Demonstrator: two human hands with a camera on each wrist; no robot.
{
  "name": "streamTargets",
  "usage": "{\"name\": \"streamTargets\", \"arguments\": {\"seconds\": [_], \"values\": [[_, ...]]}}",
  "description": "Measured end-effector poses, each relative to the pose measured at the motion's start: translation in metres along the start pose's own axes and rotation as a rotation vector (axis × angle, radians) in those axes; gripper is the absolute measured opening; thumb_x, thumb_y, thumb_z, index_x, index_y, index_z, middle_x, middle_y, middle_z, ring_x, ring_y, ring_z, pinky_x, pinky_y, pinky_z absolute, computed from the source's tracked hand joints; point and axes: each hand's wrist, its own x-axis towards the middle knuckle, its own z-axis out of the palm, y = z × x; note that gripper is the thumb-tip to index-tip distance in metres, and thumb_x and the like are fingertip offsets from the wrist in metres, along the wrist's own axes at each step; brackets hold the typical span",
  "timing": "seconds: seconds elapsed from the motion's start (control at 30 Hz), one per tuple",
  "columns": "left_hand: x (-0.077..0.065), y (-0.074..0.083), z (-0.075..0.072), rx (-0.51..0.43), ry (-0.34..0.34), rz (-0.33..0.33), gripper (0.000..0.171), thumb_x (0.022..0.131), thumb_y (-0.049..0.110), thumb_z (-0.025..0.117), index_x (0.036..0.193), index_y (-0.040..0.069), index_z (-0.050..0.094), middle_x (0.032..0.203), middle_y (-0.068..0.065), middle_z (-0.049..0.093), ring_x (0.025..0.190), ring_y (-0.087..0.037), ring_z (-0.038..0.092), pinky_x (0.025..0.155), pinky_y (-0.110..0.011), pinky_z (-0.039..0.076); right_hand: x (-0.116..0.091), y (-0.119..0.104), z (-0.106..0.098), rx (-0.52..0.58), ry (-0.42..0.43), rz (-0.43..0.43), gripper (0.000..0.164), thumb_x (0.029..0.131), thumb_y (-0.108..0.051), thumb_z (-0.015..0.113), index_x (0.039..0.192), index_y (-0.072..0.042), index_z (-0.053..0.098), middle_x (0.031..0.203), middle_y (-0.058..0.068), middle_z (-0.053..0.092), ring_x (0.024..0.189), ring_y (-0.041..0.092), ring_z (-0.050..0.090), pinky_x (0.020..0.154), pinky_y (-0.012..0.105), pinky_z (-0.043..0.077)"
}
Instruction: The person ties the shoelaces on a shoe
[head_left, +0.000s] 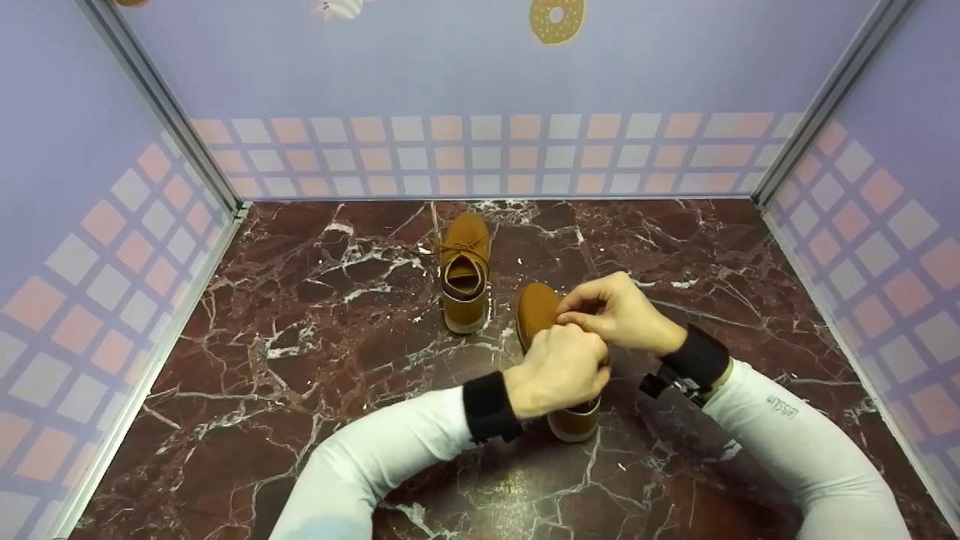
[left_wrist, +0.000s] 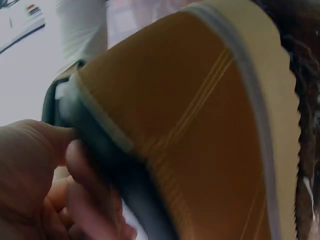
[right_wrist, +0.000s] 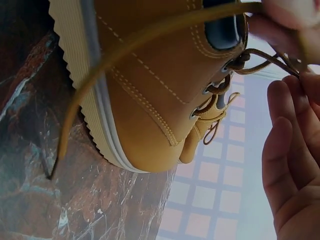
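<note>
A tan lace-up shoe (head_left: pixel 537 307) stands on the marbled floor, toe pointing away, partly covered by both hands. Over its opening, my left hand (head_left: pixel 559 371) has curled fingers; in the right wrist view, its fingers pinch a brown shoelace (right_wrist: pixel 165 31) whose loose end hangs down beside the sole. Just ahead, nearer the toe, my right hand (head_left: pixel 626 315) pinches the lace between thumb and fingertips. Lacing runs through the metal eyelets (right_wrist: pixel 206 91). Blur hides detail at the left fingers in the left wrist view.
The matching tan shoe (head_left: pixel 466 232) stands farther ahead to the left, its laces tied in a bow. A purple wall with pink and white checks (head_left: pixel 486 154) closes off the back, with side walls left and right. Dark red marbled floor (head_left: pixel 360 322) surrounds the shoes.
</note>
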Motion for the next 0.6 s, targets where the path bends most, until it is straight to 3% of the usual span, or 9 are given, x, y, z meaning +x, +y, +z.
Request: {"name": "streamTargets", "arguments": {"seconds": [0.13, 0.23, 0.33, 0.43, 0.6], "values": [[-0.001, 0.009, 0.009, 0.176, 0.036, 0.014, 0.028, 0.099, 0.043, 0.076, 0.083, 0.021, 0.084, 0.076, 0.000, 0.079, 0.066, -0.020, 0.077, 0.054, -0.041, 0.065, 0.000, 0.001, 0.002, 0.011, -0.005, -0.011, 0.008, 0.095, 0.000, 0.087, 0.100, -0.006, 0.088, 0.092, 0.012, 0.087, 0.080, -0.001, 0.076, 0.071, 0.013, 0.062], [-0.004, 0.011, 0.008, 0.184, 0.018, 0.029, 0.033, 0.101, 0.046, 0.075, 0.082, 0.020, 0.082, 0.076, 0.000, 0.078, 0.066, -0.020, 0.077, 0.053, -0.042, 0.064, -0.001, 0.002, 0.002, 0.018, -0.007, -0.017, 0.007, 0.095, -0.001, 0.087, 0.101, -0.005, 0.088, 0.092, 0.013, 0.087, 0.078, -0.002, 0.076, 0.070, 0.013, 0.061], [-0.009, 0.008, -0.002, 0.103, -0.017, 0.045, 0.034, 0.102, 0.044, 0.074, 0.080, 0.019, 0.078, 0.074, 0.000, 0.075, 0.065, -0.022, 0.076, 0.053, -0.044, 0.064, -0.002, 0.003, 0.002, 0.025, -0.002, -0.018, 0.006, 0.094, -0.001, 0.088, 0.100, -0.002, 0.088, 0.092, 0.013, 0.087, 0.078, -0.002, 0.076, 0.069, 0.012, 0.060], [-0.009, -0.002, -0.018, -0.067, -0.086, 0.041, 0.032, 0.101, 0.035, 0.072, 0.072, 0.020, 0.070, 0.067, 0.004, 0.067, 0.061, -0.018, 0.070, 0.053, -0.040, 0.060, -0.003, 0.003, 0.001, 0.035, 0.009, -0.013, 0.006, 0.093, 0.002, 0.088, 0.099, 0.000, 0.087, 0.091, 0.015, 0.086, 0.077, -0.001, 0.075, 0.069, 0.013, 0.061], [-0.002, -0.039, -0.047, -0.330, -0.170, -0.109, 0.040, 0.097, 0.028, 0.070, 0.062, 0.027, 0.052, 0.059, 0.012, 0.053, 0.054, -0.010, 0.053, 0.050, -0.029, 0.047, -0.003, 0.004, 0.002, 0.036, 0.031, 0.015, 0.007, 0.093, 0.006, 0.085, 0.097, 0.001, 0.086, 0.090, 0.018, 0.086, 0.075, -0.001, 0.074, 0.067, 0.013, 0.060]]}}
